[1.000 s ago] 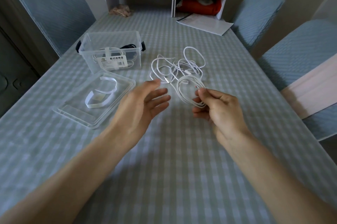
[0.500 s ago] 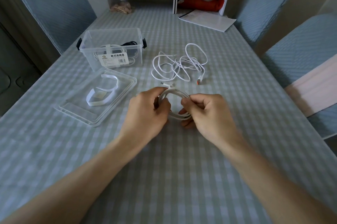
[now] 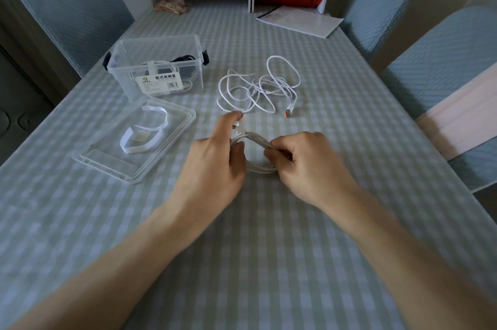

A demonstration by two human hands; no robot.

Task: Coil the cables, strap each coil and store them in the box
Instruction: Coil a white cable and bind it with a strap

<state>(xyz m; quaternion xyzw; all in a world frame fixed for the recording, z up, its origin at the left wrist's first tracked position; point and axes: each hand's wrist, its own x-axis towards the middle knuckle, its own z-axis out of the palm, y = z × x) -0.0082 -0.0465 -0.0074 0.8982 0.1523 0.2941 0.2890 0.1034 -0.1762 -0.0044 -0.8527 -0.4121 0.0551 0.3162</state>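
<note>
Checked tablecloth (image 3: 269,235): loose cable (image 3: 258,87) (perhaps tangled) beyond coil-gripping hands (image 3: 252,160).

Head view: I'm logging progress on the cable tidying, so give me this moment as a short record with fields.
left hand: grips coiled white cable
right hand: pinches the same coil
loose cable: tangled on the table, uncoiled
box: open, holds strapped cables
lid: beside the box, white straps lying on it
</note>
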